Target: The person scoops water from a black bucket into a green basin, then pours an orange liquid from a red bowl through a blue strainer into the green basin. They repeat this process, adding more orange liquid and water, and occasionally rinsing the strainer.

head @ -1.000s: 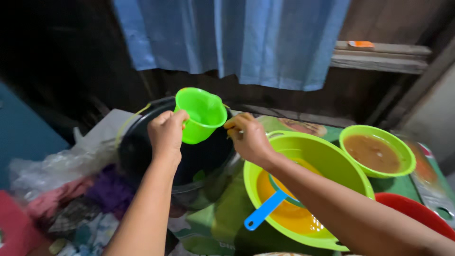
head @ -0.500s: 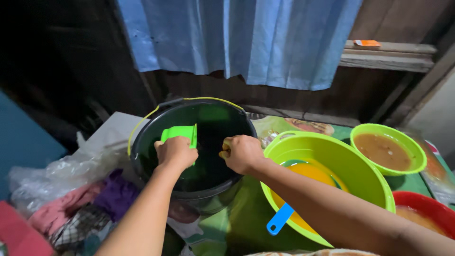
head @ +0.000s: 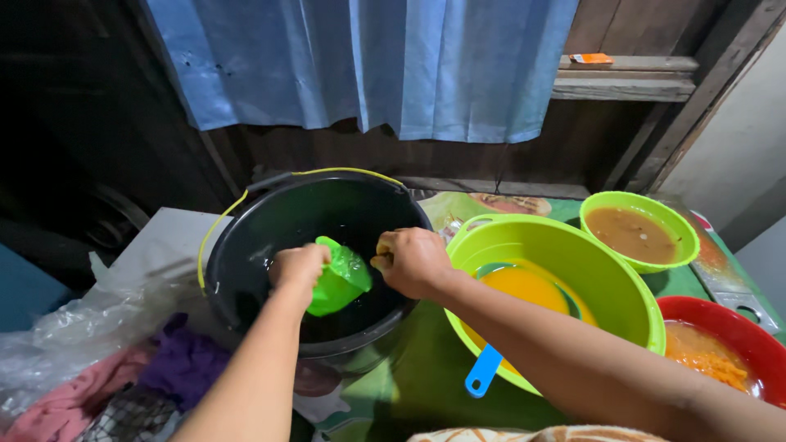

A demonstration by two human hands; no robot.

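My left hand (head: 296,268) grips a small green plastic cup (head: 340,278) by its handle and holds it tilted down inside a big black bucket (head: 246,237) with a yellow wire handle. My right hand (head: 413,262) hovers over the bucket's right rim with its fingers closed on a small yellowish piece; what that piece is cannot be made out. Water glints in the bottom of the bucket.
A large lime-green basin (head: 606,278) with orange liquid and a blue-handled scoop (head: 485,370) sits right of the bucket. Farther right are a small green bowl (head: 684,237) of brown liquid and a red bowl (head: 737,327). Plastic bags and cloth (head: 98,360) lie left. A blue curtain (head: 368,65) hangs behind.
The green cup was held up above the bucket's rim, then went down into the bucket. Both hands dropped lower and the view moved closer.
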